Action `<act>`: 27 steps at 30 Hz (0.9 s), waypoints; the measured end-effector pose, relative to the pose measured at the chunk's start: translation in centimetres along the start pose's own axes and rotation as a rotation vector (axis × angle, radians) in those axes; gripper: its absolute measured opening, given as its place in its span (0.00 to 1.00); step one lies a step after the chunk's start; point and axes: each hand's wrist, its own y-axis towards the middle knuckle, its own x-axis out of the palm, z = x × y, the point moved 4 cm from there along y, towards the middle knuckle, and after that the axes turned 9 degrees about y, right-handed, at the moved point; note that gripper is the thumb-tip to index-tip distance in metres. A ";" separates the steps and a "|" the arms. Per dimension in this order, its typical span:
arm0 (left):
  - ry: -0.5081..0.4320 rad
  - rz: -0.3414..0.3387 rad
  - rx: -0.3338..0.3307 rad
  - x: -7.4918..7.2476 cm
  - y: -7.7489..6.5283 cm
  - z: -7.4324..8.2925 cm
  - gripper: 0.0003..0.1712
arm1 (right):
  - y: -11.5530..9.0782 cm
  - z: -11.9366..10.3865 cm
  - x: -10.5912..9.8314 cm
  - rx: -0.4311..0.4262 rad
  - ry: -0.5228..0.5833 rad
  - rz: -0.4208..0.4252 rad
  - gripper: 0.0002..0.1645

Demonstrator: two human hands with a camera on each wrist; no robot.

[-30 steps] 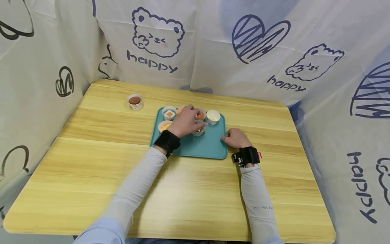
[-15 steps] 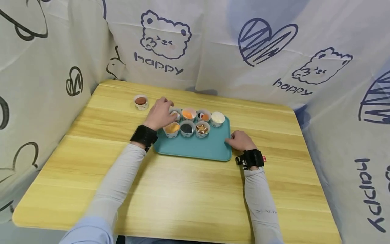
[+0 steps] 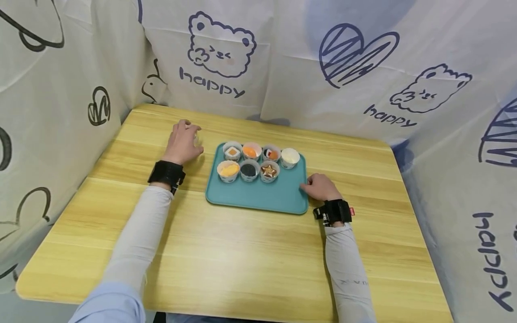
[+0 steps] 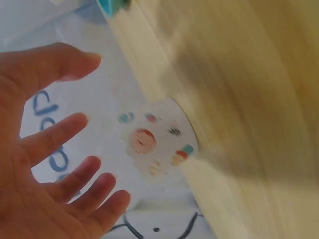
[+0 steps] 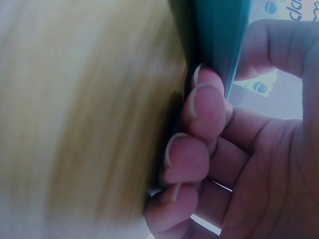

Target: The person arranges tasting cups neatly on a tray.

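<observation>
My left hand [image 3: 182, 142] is at the table's far left, fingers spread with nothing between them. In front of its palm stands a printed paper baking cup [image 4: 157, 139], apart from the fingers; the head view has it nearly all hidden behind the hand. My right hand [image 3: 321, 186] pinches the right rim of a teal tray [image 3: 250, 197], thumb on one side and curled fingertips [image 5: 204, 112] on the other. Several cups stand on the tray in two rows, among them one with a gold star [image 3: 269, 171], one with a dark filling [image 3: 249, 170] and a cream one [image 3: 290, 157].
The wooden table [image 3: 242, 260] has white cloth [image 3: 291, 80] with blue drawings hanging behind it and at both sides. The tray's low raised rim runs all round it.
My left hand has moved left from above the tray's cups to the lone cup beyond the tray's left side, its fingers spreading. My right hand stays at the tray's rim. The view shifted slightly.
</observation>
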 end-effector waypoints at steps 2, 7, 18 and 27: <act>-0.004 0.006 -0.002 -0.1 0.4 -0.7 0.29 | -0.1 0.1 0.0 0.000 -0.002 0.002 0.28; -0.006 -0.007 -0.042 -0.6 1.1 -2.1 0.33 | 0.0 -0.2 0.2 -0.023 -0.008 0.003 0.28; -0.046 -0.030 -0.028 0.3 2.1 -3.6 0.22 | 0.0 -0.5 0.3 -0.011 0.005 -0.001 0.28; -0.122 -0.033 -0.023 1.0 2.6 -3.4 0.22 | 0.0 0.1 -0.1 0.011 0.014 0.002 0.28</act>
